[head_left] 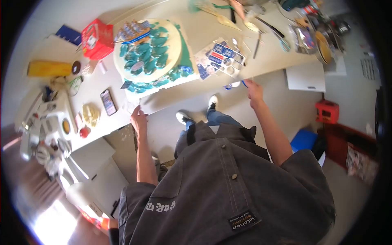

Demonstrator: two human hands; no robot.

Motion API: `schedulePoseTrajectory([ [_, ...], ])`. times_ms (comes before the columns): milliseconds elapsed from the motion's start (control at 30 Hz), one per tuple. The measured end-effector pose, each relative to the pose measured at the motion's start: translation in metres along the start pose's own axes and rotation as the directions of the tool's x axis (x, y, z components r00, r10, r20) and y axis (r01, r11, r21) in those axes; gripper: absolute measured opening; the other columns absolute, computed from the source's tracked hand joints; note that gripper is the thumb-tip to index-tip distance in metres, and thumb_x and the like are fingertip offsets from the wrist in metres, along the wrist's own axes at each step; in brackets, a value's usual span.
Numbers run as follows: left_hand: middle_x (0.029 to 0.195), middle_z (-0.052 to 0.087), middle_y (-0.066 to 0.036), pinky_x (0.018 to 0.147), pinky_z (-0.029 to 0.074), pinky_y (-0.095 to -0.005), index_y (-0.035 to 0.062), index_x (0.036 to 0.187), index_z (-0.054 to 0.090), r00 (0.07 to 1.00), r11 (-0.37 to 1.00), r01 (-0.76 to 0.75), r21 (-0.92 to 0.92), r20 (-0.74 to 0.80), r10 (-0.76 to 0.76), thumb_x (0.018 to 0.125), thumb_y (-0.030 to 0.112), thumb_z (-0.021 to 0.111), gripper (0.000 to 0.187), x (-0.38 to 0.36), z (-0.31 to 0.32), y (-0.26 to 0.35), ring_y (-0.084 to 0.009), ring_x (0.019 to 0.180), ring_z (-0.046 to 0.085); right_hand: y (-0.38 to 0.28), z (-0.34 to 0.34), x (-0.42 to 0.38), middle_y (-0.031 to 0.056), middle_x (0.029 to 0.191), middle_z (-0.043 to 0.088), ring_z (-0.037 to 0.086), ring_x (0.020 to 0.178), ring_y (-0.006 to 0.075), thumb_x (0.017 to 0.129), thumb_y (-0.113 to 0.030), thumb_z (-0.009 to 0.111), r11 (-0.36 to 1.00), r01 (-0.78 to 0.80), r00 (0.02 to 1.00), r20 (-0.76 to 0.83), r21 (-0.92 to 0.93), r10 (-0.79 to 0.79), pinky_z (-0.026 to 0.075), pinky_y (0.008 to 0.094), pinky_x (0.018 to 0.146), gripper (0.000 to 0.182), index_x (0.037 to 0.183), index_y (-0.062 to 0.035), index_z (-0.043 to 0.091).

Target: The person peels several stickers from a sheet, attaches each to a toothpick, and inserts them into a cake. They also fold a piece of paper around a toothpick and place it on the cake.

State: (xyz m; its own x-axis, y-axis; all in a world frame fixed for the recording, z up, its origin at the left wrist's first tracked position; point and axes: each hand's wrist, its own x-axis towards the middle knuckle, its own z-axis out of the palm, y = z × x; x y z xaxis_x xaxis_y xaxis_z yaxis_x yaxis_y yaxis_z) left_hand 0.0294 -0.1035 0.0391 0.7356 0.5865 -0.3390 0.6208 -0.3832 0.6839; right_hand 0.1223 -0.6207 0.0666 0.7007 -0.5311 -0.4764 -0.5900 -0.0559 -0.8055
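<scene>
My left hand (139, 119) is at the table's front edge, fingers apart, beside a clear, crumpled-looking piece of plastic (131, 106). Held in front of the table at right, my right hand (255, 91) has its fingers closed on a small blue-and-white item (244, 83) whose kind I cannot make out. Between and beyond the hands stands a round cream-white cake (174, 44), covered on top with teal leaf-like dabs. A model sailing ship (136, 34) sits on its far left part. Printed sticker sheets (222, 57) lie right of the cake.
Left of the cake are a red box (98, 38), a yellow cylinder (49, 68), a phone (108, 102) and a white stand mixer (49, 110). Pale piping bags (222, 19), a black-handled knife (274, 29), scissors (283, 44) and stacked tools (322, 32) occupy the far right.
</scene>
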Motion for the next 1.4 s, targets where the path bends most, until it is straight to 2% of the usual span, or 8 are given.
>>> schedulePoseTrajectory([
  [100, 0.098, 0.077, -0.013, 0.056, 0.06, -0.0296, 0.0032, 0.122, 0.072, 0.999, 0.992, 0.042, -0.123, 0.013, -0.04, 0.098, 0.006, 0.053, 0.031, -0.03, 0.012, 0.004, -0.0168, 0.071, 0.075, -0.007, 0.021, 0.053, -0.0056, 0.065, 0.052, 0.041, 0.053, 0.0071, 0.087, -0.031, 0.079, 0.999, 0.041, 0.995, 0.091, 0.008, -0.042, 0.03, 0.0269, 0.047, 0.029, 0.104, -0.007, 0.078],
  [233, 0.096, 0.077, -0.015, 0.058, 0.061, -0.03, -0.0006, 0.12, 0.072, 0.984, 0.968, 0.139, -0.21, 0.139, -0.112, 0.098, 0.005, 0.054, 0.029, -0.091, 0.054, 0.013, -0.0174, 0.072, 0.075, 0.001, 0.055, 0.123, -0.0062, 0.068, 0.054, 0.049, 0.058, 0.0097, 0.089, -0.03, 0.079, 0.922, 0.384, 0.904, 0.185, 0.041, -0.385, 0.039, 0.0272, 0.053, 0.036, 0.114, -0.004, 0.077],
  [400, 0.102, 0.076, -0.015, 0.065, 0.06, -0.0311, -0.0038, 0.123, 0.07, 0.935, 0.938, 0.277, -0.21, 0.282, -0.213, 0.098, 0.007, 0.056, 0.031, -0.161, 0.099, 0.036, -0.0188, 0.079, 0.074, -0.054, 0.087, 0.148, 0.0121, 0.081, 0.072, 0.067, 0.074, 0.0273, 0.082, -0.028, 0.08, 0.758, 0.542, 0.838, 0.296, -0.363, -0.458, 0.051, 0.0425, 0.071, 0.036, 0.114, -0.0132, 0.077],
  [533, 0.098, 0.078, -0.012, 0.069, 0.061, -0.0306, 0.0014, 0.121, 0.072, 0.963, 0.947, 0.265, -0.184, 0.093, -0.252, 0.096, 0.007, 0.058, 0.029, -0.173, 0.096, 0.043, -0.0168, 0.081, 0.075, -0.052, 0.109, 0.206, 0.0122, 0.103, 0.078, 0.074, 0.09, 0.0269, 0.078, -0.027, 0.082, 0.652, 0.666, 0.71, 0.576, -0.363, -0.405, 0.054, 0.0389, 0.083, 0.044, 0.119, -0.0148, 0.077],
  [933, 0.093, 0.077, -0.015, 0.079, 0.059, -0.0376, 0.0047, 0.114, 0.075, 0.968, 0.948, 0.249, -0.199, 0.073, -0.239, 0.093, 0.015, 0.056, 0.03, -0.194, 0.125, 0.08, -0.0255, 0.08, 0.075, -0.088, 0.113, 0.211, 0.0081, 0.091, 0.076, 0.068, 0.085, 0.0166, 0.09, -0.02, 0.077, 0.838, 0.427, 0.761, 0.636, -0.34, -0.13, 0.05, 0.0312, 0.081, 0.027, 0.102, 0.0036, 0.077],
  [1033, 0.094, 0.077, -0.013, 0.073, 0.06, -0.0332, 0.0012, 0.116, 0.073, 0.989, 0.989, 0.136, -0.055, 0.057, -0.133, 0.094, 0.011, 0.057, 0.029, -0.187, 0.131, 0.082, -0.0204, 0.078, 0.076, -0.092, 0.115, 0.211, 0.0083, 0.09, 0.075, 0.068, 0.084, 0.0169, 0.09, -0.02, 0.077, 0.792, 0.537, 0.718, 0.65, -0.29, -0.249, 0.051, 0.0306, 0.08, 0.027, 0.103, 0.0034, 0.077],
  [1233, 0.093, 0.077, -0.014, 0.077, 0.06, -0.035, 0.0016, 0.115, 0.074, 0.991, 0.987, 0.098, -0.129, 0.104, -0.085, 0.095, 0.014, 0.059, 0.027, -0.181, 0.143, 0.108, -0.0221, 0.079, 0.076, -0.074, 0.131, 0.207, 0.009, 0.087, 0.077, 0.07, 0.081, 0.0161, 0.085, -0.019, 0.079, 0.807, 0.49, 0.699, 0.702, -0.329, -0.139, 0.052, 0.0308, 0.078, 0.022, 0.097, -0.0008, 0.079],
  [1400, 0.09, 0.077, -0.013, 0.077, 0.059, -0.0351, 0.0018, 0.116, 0.074, 0.993, 0.994, 0.061, -0.092, 0.104, -0.051, 0.096, 0.014, 0.06, 0.027, -0.173, 0.15, 0.109, -0.0211, 0.08, 0.075, -0.075, 0.133, 0.211, 0.0078, 0.091, 0.076, 0.069, 0.079, 0.0166, 0.084, -0.016, 0.081, 0.921, 0.306, 0.698, 0.714, -0.242, -0.045, 0.052, 0.0305, 0.076, 0.025, 0.1, 0.0025, 0.077],
])
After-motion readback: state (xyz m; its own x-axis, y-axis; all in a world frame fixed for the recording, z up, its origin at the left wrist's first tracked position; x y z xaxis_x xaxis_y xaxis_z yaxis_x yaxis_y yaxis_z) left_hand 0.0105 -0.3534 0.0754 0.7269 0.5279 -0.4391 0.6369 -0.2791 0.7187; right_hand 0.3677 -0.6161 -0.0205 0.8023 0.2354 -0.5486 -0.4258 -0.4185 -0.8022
